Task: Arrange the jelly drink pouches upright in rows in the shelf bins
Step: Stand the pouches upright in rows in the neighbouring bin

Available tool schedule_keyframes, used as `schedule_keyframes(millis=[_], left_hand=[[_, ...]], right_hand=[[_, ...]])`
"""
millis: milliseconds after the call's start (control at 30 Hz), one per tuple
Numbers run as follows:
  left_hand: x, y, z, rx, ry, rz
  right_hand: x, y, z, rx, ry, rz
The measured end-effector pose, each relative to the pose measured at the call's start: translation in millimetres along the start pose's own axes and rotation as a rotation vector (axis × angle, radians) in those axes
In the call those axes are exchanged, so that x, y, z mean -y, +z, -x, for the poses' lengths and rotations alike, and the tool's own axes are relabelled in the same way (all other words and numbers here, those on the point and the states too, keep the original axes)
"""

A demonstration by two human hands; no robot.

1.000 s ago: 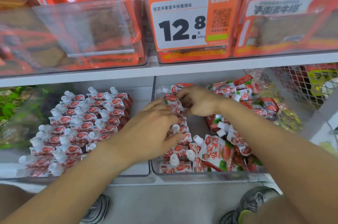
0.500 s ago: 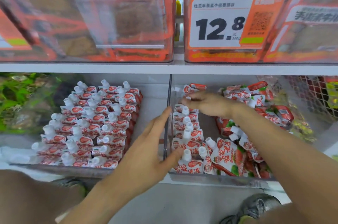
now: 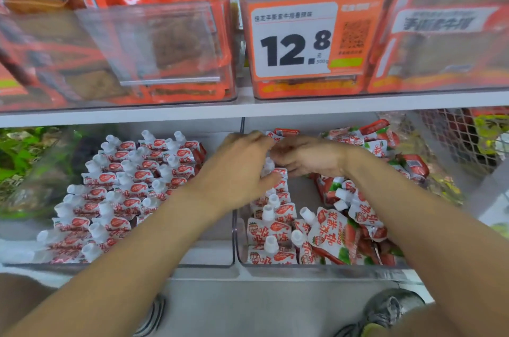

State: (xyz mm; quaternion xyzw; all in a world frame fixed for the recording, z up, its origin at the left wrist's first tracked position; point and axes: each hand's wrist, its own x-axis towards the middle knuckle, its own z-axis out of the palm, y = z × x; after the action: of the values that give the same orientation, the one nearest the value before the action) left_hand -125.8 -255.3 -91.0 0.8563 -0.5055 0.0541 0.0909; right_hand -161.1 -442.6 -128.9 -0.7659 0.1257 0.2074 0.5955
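Both my hands meet at the back of the right bin [image 3: 316,268]: left hand [image 3: 237,171] open against the upright row [image 3: 271,215], right hand [image 3: 305,156] pinching a pouch [image 3: 283,133], loose heap [image 3: 355,215] rightward.

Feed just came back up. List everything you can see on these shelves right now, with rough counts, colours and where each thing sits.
Left bin: one, clear, lower shelf left.
Upright pouches: dozens, white with red print and white caps, in rows in the left bin.
Right bin: one, clear, lower shelf centre.
Standing row: several pouches, same colours, along the right bin's left wall.
Loose pouches: many, red, white and green, heaped on the right bin's right side.
Snack packs: many, orange, in clear upper-shelf bins.
Price tag: one, white on orange, reads 12.8.
Shoe: one, grey, on the floor.
Left hand: on the standing row.
Right hand: fingers curled among pouches at the bin's back.
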Motion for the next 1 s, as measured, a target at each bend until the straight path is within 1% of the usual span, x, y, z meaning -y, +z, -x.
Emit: schedule_keyframes(millis=[33, 100, 167, 200, 233, 267, 300, 333, 367, 400, 467, 533, 633, 833, 900, 967, 1000], left_hand=[[-0.5, 0.9, -10.8, 0.079, 0.02, -0.093], [-3.7, 4.1, -28.7, 0.221, 0.041, -0.189], [-5.6, 7.4, -40.5, 0.318, 0.032, -0.224], [-4.8, 9.1, -44.2, 0.346, 0.024, -0.227], [-3.1, 10.9, -47.0, 0.364, 0.019, -0.218], [-0.5, 12.2, -48.4, 0.371, 0.02, -0.199], [2.3, 13.5, -48.9, 0.374, 0.025, -0.181], [4.8, 14.5, -48.8, 0.372, 0.036, -0.168], [6.2, 15.0, -48.2, 0.372, 0.045, -0.162], [7.2, 15.8, -48.0, 0.371, 0.052, -0.156], [7.8, 15.9, -47.7, 0.373, 0.059, -0.147], [8.8, 15.8, -46.9, 0.374, 0.071, -0.14], [11.8, 16.9, -43.4, 0.367, 0.087, -0.136], [8.6, 13.6, -38.8, 0.326, 0.092, -0.125], [9.4, 13.5, -36.3, 0.311, 0.082, -0.112], [8.9, 13.1, -32.1, 0.276, 0.089, -0.131], [8.1, 12.7, -30.1, 0.265, 0.095, -0.155]], right_hand=[[-1.7, -1.4, -1.2, 0.023, -0.002, -0.055], [-4.0, -2.2, -2.4, 0.04, -0.011, -0.116], [-4.2, -1.3, -4.8, 0.031, -0.025, -0.062], [-3.2, -1.4, -6.4, 0.009, -0.047, 0.022], [-0.8, -3.9, -7.9, -0.059, -0.086, 0.181], [1.6, -8.5, -10.1, -0.185, -0.131, 0.387], [2.8, -14.6, -13.3, -0.347, -0.174, 0.578], [2.9, -20.1, -17.1, -0.486, -0.206, 0.687], [2.2, -23.0, -20.3, -0.55, -0.23, 0.738], [0.9, -23.4, -23.7, -0.56, -0.252, 0.775], [-3.5, -18.0, -30.9, -0.527, -0.267, 0.858], [-7.9, -13.0, -36.1, -0.553, -0.28, 0.923], [-9.0, -13.6, -38.3, -0.607, -0.251, 0.972], [-7.9, -16.8, -30.3, -0.549, -0.253, 0.938], [-9.7, -17.9, -28.5, -0.554, -0.261, 0.923], [-10.1, -18.6, -27.7, -0.569, -0.269, 0.826], [-9.0, -19.4, -27.7, -0.57, -0.274, 0.732]])
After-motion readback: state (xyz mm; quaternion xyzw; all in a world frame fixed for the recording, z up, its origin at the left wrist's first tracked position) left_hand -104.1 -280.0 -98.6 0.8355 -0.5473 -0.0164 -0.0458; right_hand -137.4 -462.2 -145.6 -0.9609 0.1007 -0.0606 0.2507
